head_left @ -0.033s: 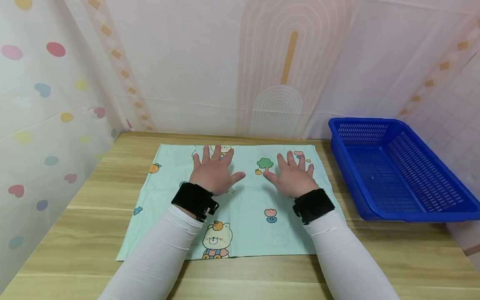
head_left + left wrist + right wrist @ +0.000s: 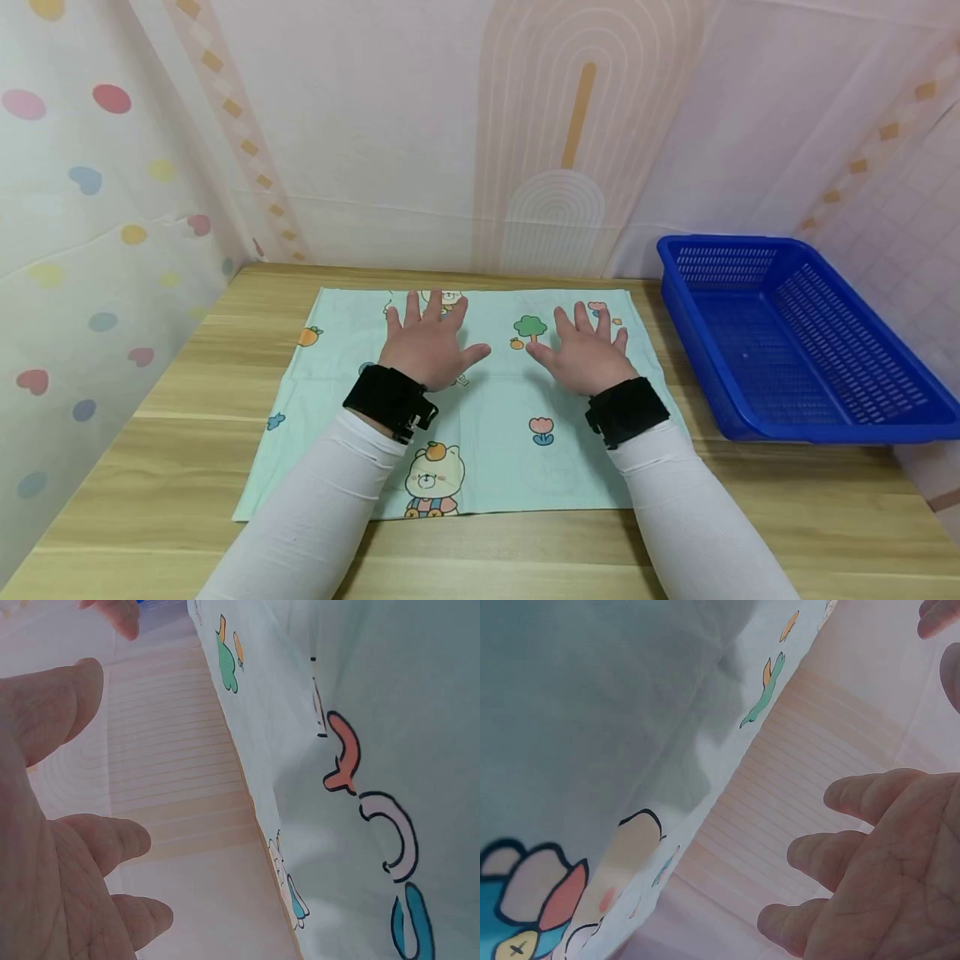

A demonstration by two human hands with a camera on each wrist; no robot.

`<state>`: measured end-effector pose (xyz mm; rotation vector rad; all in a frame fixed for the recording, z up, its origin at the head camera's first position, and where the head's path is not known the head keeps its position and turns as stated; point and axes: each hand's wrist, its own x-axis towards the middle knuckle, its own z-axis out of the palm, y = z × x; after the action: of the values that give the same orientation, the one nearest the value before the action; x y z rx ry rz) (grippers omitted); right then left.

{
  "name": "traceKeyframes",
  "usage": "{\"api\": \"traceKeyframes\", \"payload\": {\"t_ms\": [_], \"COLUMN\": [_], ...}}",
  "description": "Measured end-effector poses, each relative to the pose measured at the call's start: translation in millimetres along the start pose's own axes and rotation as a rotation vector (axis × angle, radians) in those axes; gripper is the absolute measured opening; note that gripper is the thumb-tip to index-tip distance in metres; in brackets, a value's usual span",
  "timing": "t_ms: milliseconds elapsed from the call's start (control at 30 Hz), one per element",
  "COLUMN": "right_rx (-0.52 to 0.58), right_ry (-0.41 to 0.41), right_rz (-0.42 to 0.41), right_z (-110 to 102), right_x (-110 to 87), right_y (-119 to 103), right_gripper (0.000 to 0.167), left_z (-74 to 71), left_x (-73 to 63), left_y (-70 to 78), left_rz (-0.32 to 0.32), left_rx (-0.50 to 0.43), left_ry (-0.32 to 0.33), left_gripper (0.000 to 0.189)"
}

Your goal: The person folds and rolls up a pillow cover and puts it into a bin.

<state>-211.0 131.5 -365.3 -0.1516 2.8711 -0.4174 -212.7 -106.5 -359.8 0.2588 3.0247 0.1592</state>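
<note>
Even light, soft shadows beneath hands [image 2: 429, 352]

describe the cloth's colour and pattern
Pale mint cloth with cartoon prints, clearest in the head view.

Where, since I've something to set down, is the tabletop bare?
Bare tabletop lies left, between the cloth and dotted curtain, and front right, between the right sleeve and blue basket. Crowded: the covered middle and narrow gap beside the basket.
</note>
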Motion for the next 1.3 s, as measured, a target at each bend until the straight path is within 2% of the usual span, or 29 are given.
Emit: {"api": "traceKeyframes", "payload": {"t_ms": [167,300,467,633,767,867,967,1100,1300], "right_rx": [0.002,0.021,0.056,0.036,-0.03,-0.098,-0.156,-0.209,-0.311], "right_ry": [0.004,0.028,0.01,-0.051,-0.087,-0.097,-0.111,-0.14,-0.118], "right_rz": [0.001,-0.035,-0.176,-0.326,-0.471,-0.575,-0.639,-0.68,-0.687], "right_z": [-0.4,-2.7,-10.8,-11.3,0.0,11.0,21.5,33.5,42.7], "right_x": [-1.7,-4.3,-16.7,-39.4,-56.2,-64.7,-71.5,-80.1,-89.3], "right_y": [1.9,3.5,4.2,0.5,-2.8,-4.9,-8.2,-14.0,-21.7], "right_gripper": [0.085,0.085,0.071,0.046,0.03,0.028,0.032,0.036,0.041], "left_z": [-0.6,-2.7,-8.7,-10.9,-3.3,2.9,9.1,19.2,31.1], "left_x": [-1.5,-4.4,-15.0,-38.5,-60.6,-74.2,-84.3,-93.8,-100.1], "left_y": [0.5,-1.9,-9.0,-12.1,-13.2,-13.9,-14.1,-14.0,-12.3], "left_rz": [0.007,0.045,0.171,0.308,0.375,0.418,0.453,0.492,0.531], "left_rx": [-0.008,-0.015,-0.016,0.01,0.011,0.023,0.039,0.061,0.092], "left_ry": [-0.006,-0.01,-0.023,-0.08,-0.116,-0.117,-0.131,-0.161,-0.129], "left_gripper": [0.087,0.087,0.086,0.077,0.068,0.066,0.065,0.064,0.064]}}
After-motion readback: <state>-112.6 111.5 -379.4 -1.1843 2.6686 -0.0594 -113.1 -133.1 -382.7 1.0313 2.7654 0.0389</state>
